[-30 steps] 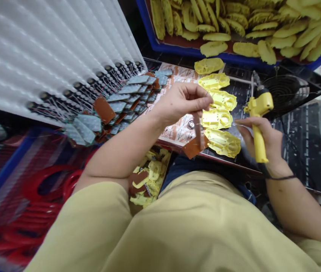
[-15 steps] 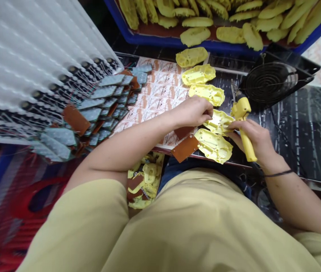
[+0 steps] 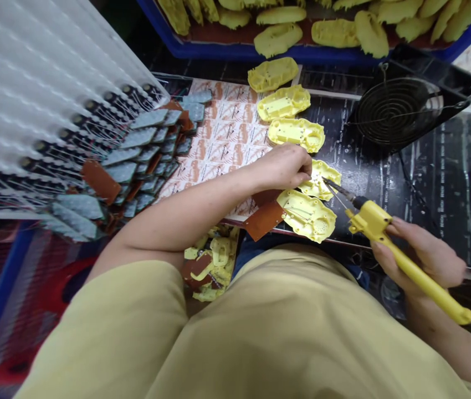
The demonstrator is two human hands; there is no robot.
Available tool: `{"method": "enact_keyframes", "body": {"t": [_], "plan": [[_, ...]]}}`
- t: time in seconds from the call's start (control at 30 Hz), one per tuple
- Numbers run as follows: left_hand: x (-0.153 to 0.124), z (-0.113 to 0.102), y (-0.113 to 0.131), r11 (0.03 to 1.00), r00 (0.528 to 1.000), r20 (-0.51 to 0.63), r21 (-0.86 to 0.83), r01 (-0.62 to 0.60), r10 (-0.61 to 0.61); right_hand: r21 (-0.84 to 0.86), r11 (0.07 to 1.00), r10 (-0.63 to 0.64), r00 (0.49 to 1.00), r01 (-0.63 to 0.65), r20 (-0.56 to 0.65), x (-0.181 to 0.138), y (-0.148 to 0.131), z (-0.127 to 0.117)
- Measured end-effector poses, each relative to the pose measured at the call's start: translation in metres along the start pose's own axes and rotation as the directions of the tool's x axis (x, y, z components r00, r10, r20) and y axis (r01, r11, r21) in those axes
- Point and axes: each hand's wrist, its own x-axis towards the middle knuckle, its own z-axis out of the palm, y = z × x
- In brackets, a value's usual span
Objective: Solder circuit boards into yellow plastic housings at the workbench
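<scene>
My right hand (image 3: 422, 249) is wrapped round the handle of a yellow soldering gun (image 3: 374, 219). Its thin metal tip reaches over the right part of a yellow plastic shell (image 3: 322, 178). At that shell's left end is my left hand (image 3: 291, 166), fingers closed; what they pinch, if anything, is hidden. Just nearer to me lies another yellow shell (image 3: 308, 216) with thin wires inside, its left end beside a brown circuit board (image 3: 264, 220). Beyond my left hand, another open shell (image 3: 296, 134) continues the row on the bench.
A blue-rimmed bin (image 3: 227, 52) of yellow shells stands at the back. To the right sits a black fan (image 3: 397, 113). Stacked boards (image 3: 139, 144) with wires lie at left beside a white ribbed panel (image 3: 48, 83). Below the bench edge are yellow parts (image 3: 219, 252).
My right hand has drawn back to the right and turned the soldering gun, so its tip now points left over the shell. My left hand stays near the same shell.
</scene>
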Motion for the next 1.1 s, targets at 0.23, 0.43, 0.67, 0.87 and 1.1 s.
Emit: {"method": "enact_keyframes", "body": {"t": [0.23, 0.43, 0.67, 0.87, 1.1], "plan": [[0.001, 0.003, -0.002, 0.999, 0.999, -0.021, 0.011, -0.038, 0.038, 0.090, 0.995, -0.052, 0.998, 0.050, 0.026, 0.009, -0.006, 0.014], [0.003, 0.006, -0.004, 0.999, 0.998, -0.036, -0.016, -0.049, 0.049, 0.076, 0.996, -0.056, 0.996, 0.051, 0.071, 0.006, -0.004, 0.010], [0.003, 0.003, -0.003, 0.999, 0.999, -0.031, 0.010, -0.031, 0.032, 0.111, 0.994, -0.003, 0.999, -0.002, 0.051, 0.006, -0.005, 0.001], [0.003, 0.000, -0.004, 0.999, 1.000, -0.009, -0.039, -0.014, 0.014, 0.081, 0.996, -0.043, 0.998, 0.039, 0.045, 0.009, -0.005, 0.014], [0.005, 0.004, -0.003, 1.000, 1.000, -0.019, -0.010, -0.019, 0.018, 0.054, 0.999, 0.005, 0.999, -0.008, 0.042, 0.007, -0.003, 0.007]]}}
